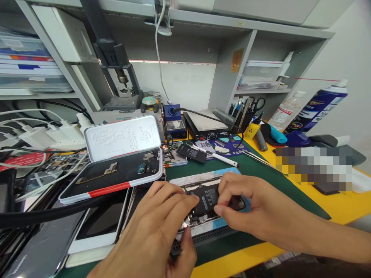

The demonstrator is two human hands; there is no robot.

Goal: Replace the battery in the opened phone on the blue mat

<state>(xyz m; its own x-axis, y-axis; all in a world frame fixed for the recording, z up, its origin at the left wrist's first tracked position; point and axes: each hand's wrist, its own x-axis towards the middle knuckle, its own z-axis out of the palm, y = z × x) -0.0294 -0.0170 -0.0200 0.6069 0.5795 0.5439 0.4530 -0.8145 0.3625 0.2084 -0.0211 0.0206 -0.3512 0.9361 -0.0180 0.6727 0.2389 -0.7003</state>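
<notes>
An opened phone lies with its inner parts facing up on a blue and white pad. A black battery with pale print sits in its frame. My left hand grips the phone's left end, fingers over the top and thumb at the near edge. My right hand is closed in a pinch at the battery's right edge. Its fingers cover that end of the battery, so any small part between them is hidden. Behind the phone lies another black battery beside a white pen-like tool.
An open tin with small parts stands left, above stacked phones. A black cable crosses there. At the back are a soldering station and a flat heating plate. Bottles and a spray can stand right.
</notes>
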